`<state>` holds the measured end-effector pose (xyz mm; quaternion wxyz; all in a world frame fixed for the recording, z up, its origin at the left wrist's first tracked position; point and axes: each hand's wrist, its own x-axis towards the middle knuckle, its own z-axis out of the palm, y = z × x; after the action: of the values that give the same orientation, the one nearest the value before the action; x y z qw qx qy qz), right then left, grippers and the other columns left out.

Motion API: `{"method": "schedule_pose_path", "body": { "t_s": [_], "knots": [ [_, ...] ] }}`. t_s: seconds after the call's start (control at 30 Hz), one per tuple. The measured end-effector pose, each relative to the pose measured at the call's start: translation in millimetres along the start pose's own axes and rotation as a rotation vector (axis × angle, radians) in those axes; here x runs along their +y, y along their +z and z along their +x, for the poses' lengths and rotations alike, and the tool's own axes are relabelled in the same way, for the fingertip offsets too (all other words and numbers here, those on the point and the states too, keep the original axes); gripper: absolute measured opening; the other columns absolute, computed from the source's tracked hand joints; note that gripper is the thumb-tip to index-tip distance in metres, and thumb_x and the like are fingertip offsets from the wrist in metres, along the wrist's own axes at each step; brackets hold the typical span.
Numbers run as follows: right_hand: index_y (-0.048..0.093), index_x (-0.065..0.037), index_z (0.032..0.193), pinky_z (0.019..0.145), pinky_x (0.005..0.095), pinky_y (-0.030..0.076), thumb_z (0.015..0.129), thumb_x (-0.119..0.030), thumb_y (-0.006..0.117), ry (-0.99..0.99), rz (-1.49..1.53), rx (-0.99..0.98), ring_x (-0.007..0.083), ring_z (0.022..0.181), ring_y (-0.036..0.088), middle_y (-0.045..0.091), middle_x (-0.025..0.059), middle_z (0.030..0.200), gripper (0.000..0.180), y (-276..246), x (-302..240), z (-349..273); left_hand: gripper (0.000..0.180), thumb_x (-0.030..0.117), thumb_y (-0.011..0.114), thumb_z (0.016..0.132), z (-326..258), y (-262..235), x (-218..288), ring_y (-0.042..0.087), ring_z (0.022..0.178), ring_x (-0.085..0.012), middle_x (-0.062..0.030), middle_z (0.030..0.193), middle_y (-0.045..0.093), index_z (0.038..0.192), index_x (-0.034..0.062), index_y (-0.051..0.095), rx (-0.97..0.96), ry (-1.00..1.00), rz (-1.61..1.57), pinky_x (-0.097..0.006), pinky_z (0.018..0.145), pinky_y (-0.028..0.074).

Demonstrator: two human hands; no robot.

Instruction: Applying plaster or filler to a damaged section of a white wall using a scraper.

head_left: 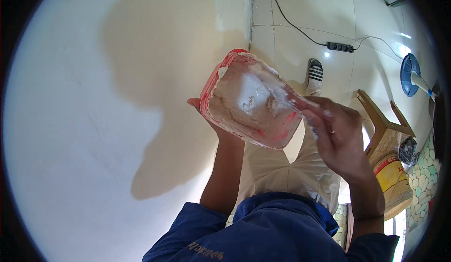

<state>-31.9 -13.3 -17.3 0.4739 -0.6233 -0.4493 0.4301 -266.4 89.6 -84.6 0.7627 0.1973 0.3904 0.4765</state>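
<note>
My left hand (pixel 221 129) supports a red plastic tub (pixel 205 103) from below and at its side, and most of its fingers are hidden under it. Pale, wet putty (pixel 251 93) coats the tub's inside and crusts its rim. The tub is tilted so that its open top faces me. In my right hand (pixel 334 132) is a putty knife (pixel 297 100), gripped by its handle. Its putty-smeared front end rests in the tub, near the right wall. White smears cover some of the right fingers.
A white wall (pixel 70 97) with my shadow on it rises at left. Right of it, a power strip (pixel 340 47) with cables lies on the tiled floor (pixel 300 8). A wooden stool (pixel 386 129), yellow-banded bucket (pixel 391 175) and round blue base with pole (pixel 410 75) stand at right.
</note>
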Motion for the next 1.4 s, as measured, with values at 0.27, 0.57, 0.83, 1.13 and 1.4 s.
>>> {"method": "schedule_pose_path", "body": {
  "t_s": [0.27, 0.57, 0.83, 1.13, 1.4],
  "knots": [
    [0.062, -0.001, 0.113, 0.062, 0.037, 0.053, 0.093, -0.008, 0.059, 0.054, 0.046, -0.093, 0.0301, 0.067, 0.067, 0.067, 0.0184, 0.081, 0.022, 11.2, 2.1, -4.7, 0.089, 0.079, 0.029, 0.088, -9.2, 45.3, 7.9, 0.057, 0.114, -0.0235, -0.0101, 0.123, 0.061, 0.129, 0.0043, 0.054, 0.19, -0.011, 0.264, -0.039, 0.095, 0.049],
    [0.064, -0.001, 0.112, 0.06, 0.0296, 0.049, 0.092, -0.005, 0.062, 0.178, 0.384, -0.175, 0.0186, 0.063, 0.064, 0.067, 0.0137, 0.077, 0.02, 16.6, -2.0, -12.3, 0.091, 0.08, 0.033, 0.086, -0.9, 0.2, 8.5, 0.06, 0.111, -0.0267, -0.0135, 0.123, 0.062, 0.131, 0.0036, 0.053, -0.127, -0.022, -0.015, -0.041, 0.095, 0.051],
    [0.064, -0.001, 0.11, 0.063, 0.0271, 0.05, 0.094, -0.006, 0.063, 0.22, 0.634, -0.172, 0.013, 0.071, 0.065, 0.07, 0.0098, 0.087, 0.018, 19.0, 6.9, -16.9, 0.091, 0.08, 0.037, 0.084, -5.2, -3.9, 5.9, 0.06, 0.112, -0.0298, -0.0151, 0.128, 0.059, 0.132, 0.0046, 0.052, -0.079, -0.115, -0.241, -0.045, 0.095, 0.052],
    [0.062, -0.003, 0.114, 0.083, 0.0278, 0.053, 0.095, -0.008, 0.061, 0.562, 1.091, -0.013, 0.0119, 0.093, 0.065, 0.069, 0.0048, 0.103, 0.02, 22.1, 25.8, -10.5, 0.087, 0.078, 0.037, 0.087, 5.1, 1.2, -0.7, 0.058, 0.115, -0.0312, -0.0152, 0.128, 0.059, 0.132, 0.0061, 0.052, 0.107, 0.019, 0.024, -0.049, 0.102, 0.046],
    [0.056, -0.005, 0.124, 0.095, 0.0339, 0.05, 0.093, -0.005, 0.061, 0.625, 1.546, 0.146, 0.0169, 0.11, 0.062, 0.064, 0.0065, 0.118, 0.032, 34.5, 42.2, -3.8, 0.077, 0.07, 0.043, 0.09, 9.6, -25.9, 1.5, 0.052, 0.122, -0.0317, -0.0157, 0.129, 0.058, 0.133, 0.0061, 0.051, 0.01, -0.079, -0.138, -0.054, 0.106, 0.04]
  ]
}}
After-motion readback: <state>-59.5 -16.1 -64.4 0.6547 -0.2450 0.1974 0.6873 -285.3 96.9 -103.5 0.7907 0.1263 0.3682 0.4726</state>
